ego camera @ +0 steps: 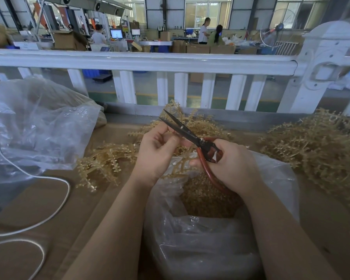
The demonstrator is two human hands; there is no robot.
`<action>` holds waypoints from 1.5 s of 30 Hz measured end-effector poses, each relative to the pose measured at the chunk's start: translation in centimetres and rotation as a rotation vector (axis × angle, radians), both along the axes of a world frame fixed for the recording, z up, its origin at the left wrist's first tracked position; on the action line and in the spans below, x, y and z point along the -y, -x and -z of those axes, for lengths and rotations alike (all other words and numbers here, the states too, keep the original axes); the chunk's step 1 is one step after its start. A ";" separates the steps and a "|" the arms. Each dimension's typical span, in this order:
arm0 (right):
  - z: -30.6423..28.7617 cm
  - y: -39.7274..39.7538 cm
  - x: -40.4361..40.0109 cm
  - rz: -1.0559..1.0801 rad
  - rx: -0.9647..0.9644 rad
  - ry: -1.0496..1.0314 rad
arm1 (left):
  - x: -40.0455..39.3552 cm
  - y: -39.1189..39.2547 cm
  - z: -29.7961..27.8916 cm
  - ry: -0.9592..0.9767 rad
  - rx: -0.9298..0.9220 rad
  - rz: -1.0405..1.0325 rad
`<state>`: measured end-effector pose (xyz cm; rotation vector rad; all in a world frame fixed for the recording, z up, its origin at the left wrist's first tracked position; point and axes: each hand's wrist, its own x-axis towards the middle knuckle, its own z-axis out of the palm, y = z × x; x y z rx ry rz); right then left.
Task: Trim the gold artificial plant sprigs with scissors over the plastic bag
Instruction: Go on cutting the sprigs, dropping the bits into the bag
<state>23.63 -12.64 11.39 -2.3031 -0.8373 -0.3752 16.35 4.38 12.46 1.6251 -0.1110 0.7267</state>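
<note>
fingers [171, 140] of the left hand [157, 153] curl in, pinching a gold sprig [109, 158] whose stem is hidden behind them. right of it, the scissors [187, 132] point up-left with blades slightly parted. the right hand [233, 163] grips their red handles, partly covering the loops. both hands sit above the plastic bag [200, 229] of gold trimmings, its lower edge cut off. far right lies a sprig heap [315, 150].

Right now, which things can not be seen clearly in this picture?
Head view only:
- Cut point on the gold plastic sprig: the left hand hides it.
- Red scissor handles: partly covered by the right hand.
- Clear plastic bag: bottom cut off by the frame edge.
- Distant people: too small.
</note>
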 end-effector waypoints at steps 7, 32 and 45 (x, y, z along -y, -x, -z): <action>0.3 0.0 0.1 -0.006 0.027 -0.022 | -0.4 -0.3 0.5 -0.010 -0.012 -0.007; -0.3 0.0 0.3 -0.038 -0.173 -0.171 | -1.0 -0.1 0.4 0.218 -0.028 -0.159; -0.1 -0.7 -0.6 -0.206 -0.540 -0.323 | 0.9 -0.1 -0.3 0.040 -0.168 -0.051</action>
